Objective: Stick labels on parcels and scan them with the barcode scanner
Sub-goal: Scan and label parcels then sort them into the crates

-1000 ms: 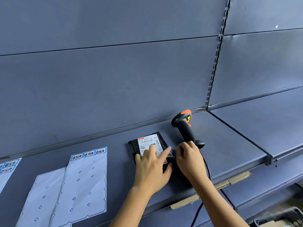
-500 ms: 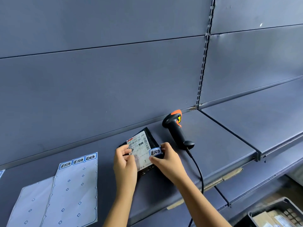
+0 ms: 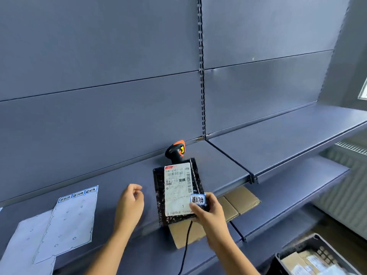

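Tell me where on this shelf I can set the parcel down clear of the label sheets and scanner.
Bare shelf lies between the label sheets and the scanner, beyond your left hand. The next shelf section, right of the scanner, is bare too. Crowded: the left end under the sheets, and the front edge below the parcel, where the scanner cable hangs.

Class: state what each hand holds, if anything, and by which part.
The right hand grips the black parcel by its lower right corner, beside the blue label; the left hand holds nothing.
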Demonstrator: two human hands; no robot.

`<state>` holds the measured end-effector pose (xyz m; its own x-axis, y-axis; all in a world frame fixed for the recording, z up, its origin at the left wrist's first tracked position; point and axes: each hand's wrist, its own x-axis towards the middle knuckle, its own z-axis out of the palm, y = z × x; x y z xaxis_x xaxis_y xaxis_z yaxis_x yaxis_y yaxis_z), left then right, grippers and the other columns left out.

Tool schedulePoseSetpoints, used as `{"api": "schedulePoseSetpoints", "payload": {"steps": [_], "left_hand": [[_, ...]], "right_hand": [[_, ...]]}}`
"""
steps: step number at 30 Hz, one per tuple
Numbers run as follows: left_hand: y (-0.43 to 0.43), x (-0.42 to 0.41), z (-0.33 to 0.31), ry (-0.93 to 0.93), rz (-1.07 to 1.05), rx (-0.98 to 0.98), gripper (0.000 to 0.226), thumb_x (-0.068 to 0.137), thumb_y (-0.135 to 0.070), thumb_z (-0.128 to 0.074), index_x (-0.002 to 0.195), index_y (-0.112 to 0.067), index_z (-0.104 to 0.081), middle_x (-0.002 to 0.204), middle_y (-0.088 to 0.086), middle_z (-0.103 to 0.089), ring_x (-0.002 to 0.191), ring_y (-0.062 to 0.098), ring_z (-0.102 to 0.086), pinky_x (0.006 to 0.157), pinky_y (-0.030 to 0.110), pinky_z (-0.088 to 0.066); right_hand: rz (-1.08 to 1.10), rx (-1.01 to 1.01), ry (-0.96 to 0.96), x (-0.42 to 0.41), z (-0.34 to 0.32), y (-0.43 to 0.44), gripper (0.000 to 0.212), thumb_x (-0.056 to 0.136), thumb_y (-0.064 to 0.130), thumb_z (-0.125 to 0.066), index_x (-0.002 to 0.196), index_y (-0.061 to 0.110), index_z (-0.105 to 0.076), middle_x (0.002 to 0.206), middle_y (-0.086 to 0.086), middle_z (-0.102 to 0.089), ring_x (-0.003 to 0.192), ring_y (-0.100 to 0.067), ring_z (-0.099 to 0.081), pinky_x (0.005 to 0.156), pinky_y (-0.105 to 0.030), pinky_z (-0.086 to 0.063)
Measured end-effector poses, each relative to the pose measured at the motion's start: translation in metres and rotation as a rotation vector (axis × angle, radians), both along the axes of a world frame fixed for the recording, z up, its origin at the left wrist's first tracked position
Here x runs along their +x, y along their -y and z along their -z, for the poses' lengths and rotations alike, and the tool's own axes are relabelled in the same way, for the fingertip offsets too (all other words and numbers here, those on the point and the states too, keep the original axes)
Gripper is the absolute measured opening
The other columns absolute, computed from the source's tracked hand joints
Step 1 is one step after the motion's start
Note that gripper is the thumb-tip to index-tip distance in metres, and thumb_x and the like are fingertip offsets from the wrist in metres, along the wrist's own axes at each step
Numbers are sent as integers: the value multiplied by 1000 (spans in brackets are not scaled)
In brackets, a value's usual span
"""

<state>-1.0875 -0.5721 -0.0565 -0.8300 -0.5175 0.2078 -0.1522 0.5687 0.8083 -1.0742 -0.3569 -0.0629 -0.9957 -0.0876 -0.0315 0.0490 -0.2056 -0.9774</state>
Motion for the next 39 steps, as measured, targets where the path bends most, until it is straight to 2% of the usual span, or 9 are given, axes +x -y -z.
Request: {"api": "schedulePoseSetpoints", "payload": {"steps": [4,11,16,21,24,27,31,35,39], "left_hand": [[-61,33,-11,3,32,-103,14,93,-11,-46,100,-17,-57,99,1,-60,89,22,-54,74,30,-39],[-203,71,-7,-19,244,-162,15,93,-14,-46,93,-25,-56,95,-4,-61,84,19,-57,68,30,-42],[-323,90,13,48,498,-212,14,91,-13,-47,92,-22,-58,91,-5,-61,83,18,-54,64,27,-35],[-443,109,28,97,814,-234,13,92,-12,-47,91,-23,-54,89,-2,-60,79,18,-54,61,28,-38],[-503,124,40,101,967,-258,12,90,-14,-50,92,-24,-57,89,-3,-62,82,21,-58,67,29,-44],[-547,136,49,134,1071,-227,12,89,-14,-51,92,-21,-60,90,-2,-65,85,21,-59,71,30,-46],[-602,138,56,173,1163,-177,14,89,-13,-50,95,-20,-60,92,0,-66,87,22,-59,72,29,-45],[-658,121,63,191,1271,-184,16,90,-11,-49,99,-16,-62,90,-1,-64,88,20,-59,72,27,-43],[-701,90,62,259,1296,-131,15,89,-10,-49,93,-20,-60,89,-3,-65,85,16,-59,67,23,-38]], "right_hand": [[50,-90,6,35,-2,-80,14,87,-2,-61,95,8,-54,85,-6,-65,74,-17,-58,57,-24,-50],[182,-110,-9,96,-2,-212,18,88,-3,-59,93,13,-53,82,0,-65,65,-9,-61,51,-20,-47],[393,-128,8,159,8,-314,19,87,-3,-59,91,14,-53,84,-3,-62,71,-13,-58,54,-22,-48],[615,-167,37,217,15,-406,20,88,-6,-58,94,12,-51,88,-7,-64,74,-18,-62,56,-24,-51],[761,-200,60,247,23,-447,20,88,-3,-60,97,11,-50,98,-14,-65,84,-26,-65,65,-34,-53],[865,-256,81,267,25,-479,21,87,-6,-58,100,8,-50,96,-13,-66,78,-21,-68,60,-27,-57],[950,-266,100,279,31,-520,21,88,-5,-57,98,12,-51,107,-16,-64,90,-27,-68,67,-33,-59],[1006,-257,109,271,35,-563,20,88,-3,-57,98,14,-51,102,-11,-65,88,-21,-68,72,-31,-59],[1015,-223,147,241,35,-604,21,89,0,-58,100,16,-51,107,-12,-66,93,-23,-68,84,-38,-54]]}}
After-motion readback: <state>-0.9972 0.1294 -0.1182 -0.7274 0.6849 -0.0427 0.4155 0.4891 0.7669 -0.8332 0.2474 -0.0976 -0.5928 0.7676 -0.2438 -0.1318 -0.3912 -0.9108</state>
